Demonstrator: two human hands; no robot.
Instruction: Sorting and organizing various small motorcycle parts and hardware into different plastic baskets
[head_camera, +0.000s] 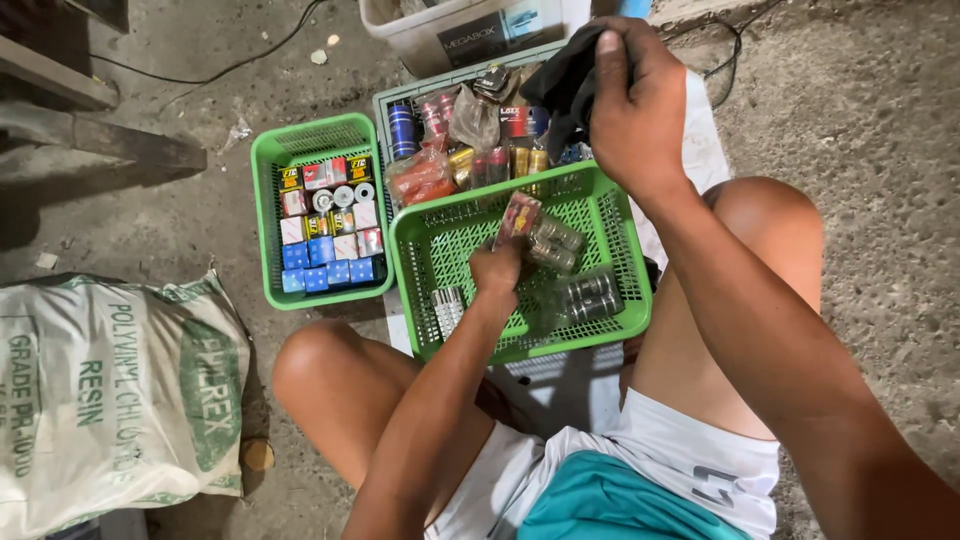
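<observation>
My left hand (497, 270) reaches into a green plastic basket (610, 225) between my knees and grips a small clear packet with a red label (520, 215). Beside it in the basket lie clear packs of small metal cylinders (557, 243), another such pack (590, 297), and a silvery pack (448, 305). My right hand (632, 100) is raised above the basket's far edge, closed on a dark cloth (565, 80). Behind the basket, a grey crate (385, 100) is full of blue, red and gold small parts in bags.
A smaller green basket (270, 150) at the left holds rows of little boxes in blue, white and red. A large white woven sack (110, 385) lies at the lower left. A translucent tub (420, 35) stands at the top. Concrete floor surrounds; a cable runs at the top.
</observation>
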